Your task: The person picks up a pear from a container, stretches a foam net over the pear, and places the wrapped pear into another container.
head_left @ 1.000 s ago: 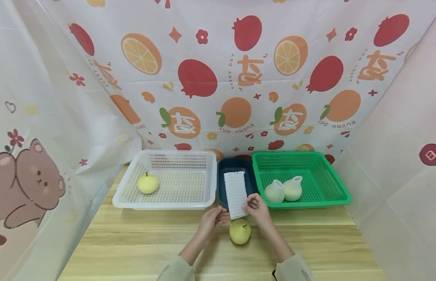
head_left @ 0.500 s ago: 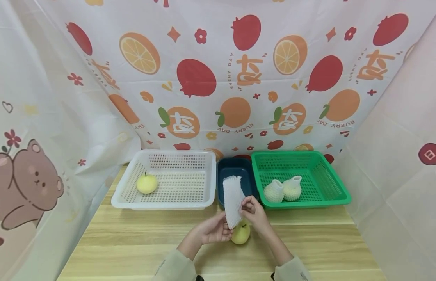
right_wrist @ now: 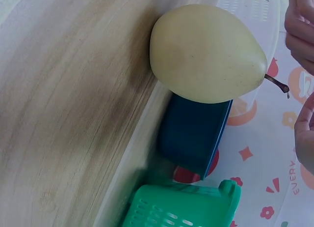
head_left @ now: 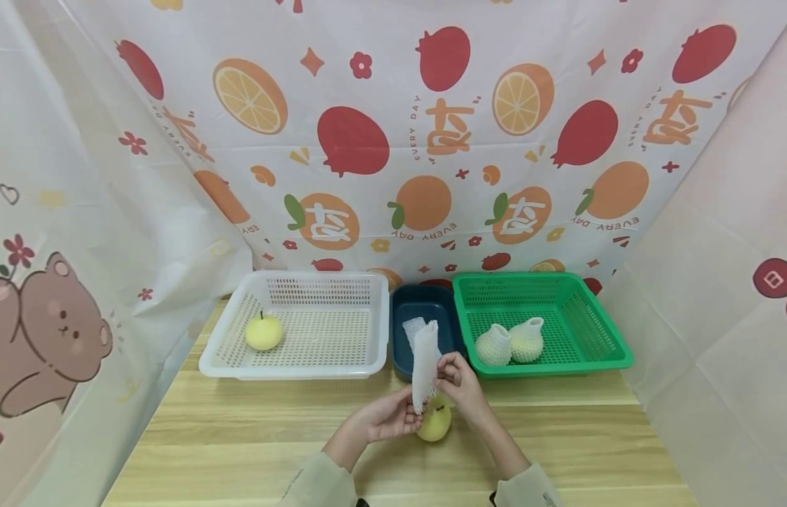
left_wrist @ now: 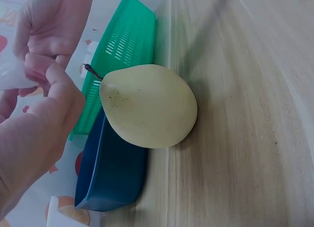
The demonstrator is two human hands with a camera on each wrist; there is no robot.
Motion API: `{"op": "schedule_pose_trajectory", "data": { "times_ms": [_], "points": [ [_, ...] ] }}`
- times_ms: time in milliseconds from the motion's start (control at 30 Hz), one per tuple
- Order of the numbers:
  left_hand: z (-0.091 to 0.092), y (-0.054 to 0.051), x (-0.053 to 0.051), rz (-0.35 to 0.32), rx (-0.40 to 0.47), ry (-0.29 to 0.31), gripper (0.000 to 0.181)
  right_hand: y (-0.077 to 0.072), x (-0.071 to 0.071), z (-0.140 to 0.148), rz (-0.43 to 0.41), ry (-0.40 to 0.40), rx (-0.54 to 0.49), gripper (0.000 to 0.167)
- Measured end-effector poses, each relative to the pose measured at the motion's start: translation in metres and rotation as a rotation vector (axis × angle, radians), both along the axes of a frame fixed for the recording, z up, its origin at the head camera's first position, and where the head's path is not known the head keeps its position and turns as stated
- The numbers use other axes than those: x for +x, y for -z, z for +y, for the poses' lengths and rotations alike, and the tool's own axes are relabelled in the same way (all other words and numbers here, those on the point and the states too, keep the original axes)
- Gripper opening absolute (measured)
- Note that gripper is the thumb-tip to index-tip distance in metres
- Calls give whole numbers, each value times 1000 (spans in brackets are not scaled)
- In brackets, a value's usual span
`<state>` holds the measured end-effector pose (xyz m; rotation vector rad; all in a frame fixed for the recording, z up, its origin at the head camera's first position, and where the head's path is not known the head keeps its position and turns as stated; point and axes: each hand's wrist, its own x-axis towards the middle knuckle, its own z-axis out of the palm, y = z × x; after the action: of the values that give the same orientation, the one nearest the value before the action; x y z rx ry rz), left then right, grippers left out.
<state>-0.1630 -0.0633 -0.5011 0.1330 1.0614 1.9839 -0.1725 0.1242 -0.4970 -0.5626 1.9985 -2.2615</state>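
A white foam net sleeve (head_left: 425, 362) stands nearly upright between the two hands in the head view. The left hand (head_left: 388, 417) pinches its lower end, palm turned up. The right hand (head_left: 461, 386) holds its right side with thumb and fingers. Just below the sleeve a yellow pear (head_left: 435, 422) rests on the table, partly covered by the left fingertips in that view. The left wrist view shows the pear (left_wrist: 149, 106) with its stem, beside the left hand (left_wrist: 44, 124). In the right wrist view the pear (right_wrist: 206, 55) lies apart from the right hand (right_wrist: 305, 133).
A white basket (head_left: 294, 371) with one pear (head_left: 263, 332) stands at the left. The dark blue tray (head_left: 402, 299) in the middle holds another net sleeve (head_left: 413, 327). At the right, a green basket (head_left: 558, 366) holds two net-wrapped pears (head_left: 526, 341).
The sleeve has come out of the blue tray toward the pear and turned narrower and more upright. The left hand has moved right and taken hold of its lower end.
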Motion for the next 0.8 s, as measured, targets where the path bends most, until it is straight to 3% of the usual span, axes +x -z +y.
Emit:
{"op": "schedule_pose_trajectory", "data": {
  "times_ms": [300,533,667,800],
  "points": [
    [0,-2,-2,23,-14,-74,29,0,-1,1,16,-4,28,23],
    [2,-4,-5,2,115,-88,26,1,-1,0,36,-35,38,25],
    [7,-4,-5,-9,184,-145,24,-1,-1,-1,37,-6,71,29],
    [13,-4,-8,-17,236,-234,24,-8,1,-3,-71,9,105,38]
  ]
}}
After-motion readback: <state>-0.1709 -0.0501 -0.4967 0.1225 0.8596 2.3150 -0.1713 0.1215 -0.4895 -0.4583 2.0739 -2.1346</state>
